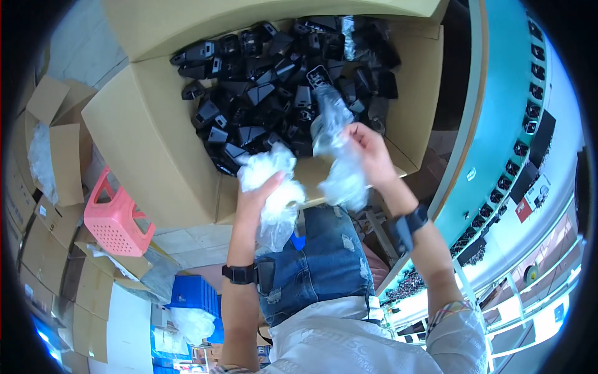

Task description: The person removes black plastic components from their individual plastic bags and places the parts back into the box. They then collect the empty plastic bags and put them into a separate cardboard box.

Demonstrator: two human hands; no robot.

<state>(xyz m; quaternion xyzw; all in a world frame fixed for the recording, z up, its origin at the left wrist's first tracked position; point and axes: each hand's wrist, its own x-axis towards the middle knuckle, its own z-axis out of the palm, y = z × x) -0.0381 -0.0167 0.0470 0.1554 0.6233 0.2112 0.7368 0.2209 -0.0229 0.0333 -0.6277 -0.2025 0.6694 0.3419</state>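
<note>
My left hand (252, 201) is closed round a bunch of crumpled clear plastic bags (277, 181) at the near edge of a big open cardboard box (168, 143). To its right, my right hand (372, 153) pinches a clear plastic bag (333, 112), slightly blurred, that stretches over the box. At the bag's far end is a black plastic part (319, 76); I cannot tell whether it is inside the bag. Many similar black plastic housings (261, 93) lie heaped in the box. A few at the far right appear wrapped in clear film (380, 47).
A pink plastic stool (118, 218) stands at the left, by stacked cardboard cartons (50, 249). Blue crates (190, 296) with plastic bags are at lower left. Along the right runs a green-edged workbench (476, 162) bearing a row of small black parts (520, 148).
</note>
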